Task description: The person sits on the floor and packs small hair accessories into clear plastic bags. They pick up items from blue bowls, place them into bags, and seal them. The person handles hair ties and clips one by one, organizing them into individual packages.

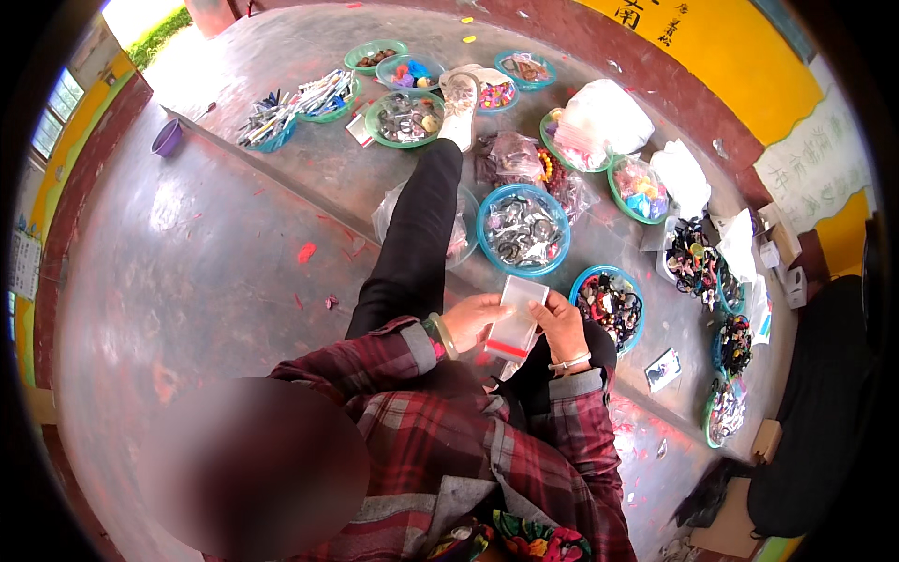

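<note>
Clear plastic bag (518, 323) with a red strip along its lower edge sits at the centre of the frame, pinched between both my hands: my left hand (471, 319) grips its left edge and my right hand (559, 325) closes on its right side. My black-trousered leg (420, 234) stretches toward the upper middle, ending in a white shoe (461, 108). I am sitting on a grey concrete floor (206, 262), worn and shiny, scattered with red scraps, with a low step running across it. Blue bowls (523, 230) and green bowls (405, 118) of small trinkets lie across the upper and right parts. A yellow wall (740, 56) with a dark red base closes the upper right.
</note>
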Tool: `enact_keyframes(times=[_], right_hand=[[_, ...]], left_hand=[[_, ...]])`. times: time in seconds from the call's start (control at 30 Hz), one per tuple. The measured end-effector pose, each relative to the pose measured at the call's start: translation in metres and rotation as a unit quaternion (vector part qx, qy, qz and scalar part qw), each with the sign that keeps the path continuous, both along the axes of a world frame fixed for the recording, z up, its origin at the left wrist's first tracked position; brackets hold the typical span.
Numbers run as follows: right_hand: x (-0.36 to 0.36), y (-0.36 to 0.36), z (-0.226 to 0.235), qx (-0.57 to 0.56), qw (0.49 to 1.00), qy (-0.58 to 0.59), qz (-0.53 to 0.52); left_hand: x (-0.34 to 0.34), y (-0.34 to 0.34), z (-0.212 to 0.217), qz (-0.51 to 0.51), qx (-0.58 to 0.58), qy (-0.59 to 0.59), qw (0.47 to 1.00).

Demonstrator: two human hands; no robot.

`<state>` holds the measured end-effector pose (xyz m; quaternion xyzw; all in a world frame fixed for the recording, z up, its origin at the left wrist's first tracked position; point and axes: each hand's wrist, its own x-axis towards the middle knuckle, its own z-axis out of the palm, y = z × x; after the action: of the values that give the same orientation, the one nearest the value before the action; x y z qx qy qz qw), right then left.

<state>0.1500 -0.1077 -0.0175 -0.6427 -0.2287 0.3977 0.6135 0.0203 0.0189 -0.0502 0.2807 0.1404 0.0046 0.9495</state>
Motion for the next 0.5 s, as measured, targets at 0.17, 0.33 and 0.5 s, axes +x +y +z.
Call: enact_keyframes(times=[0.17,0.33,0.5], right_hand=[[0.002,-0.001,-0.002,-0.051,0.992,-0.061,-0.099],[-0.003,0.000,-0.001,-0.005,0.992,-0.050,-0.115],[-0.006,0.001,-0.003,0.061,0.989,-0.029,-0.129]], left_hand=[[0.007,-0.008,0.002,0.056,0.072,0.003,0.996],[0.003,-0.010,-0.001,0.097,0.501,0.025,0.859],[0.003,-0.007,-0.005,0.090,0.497,0.018,0.863]])
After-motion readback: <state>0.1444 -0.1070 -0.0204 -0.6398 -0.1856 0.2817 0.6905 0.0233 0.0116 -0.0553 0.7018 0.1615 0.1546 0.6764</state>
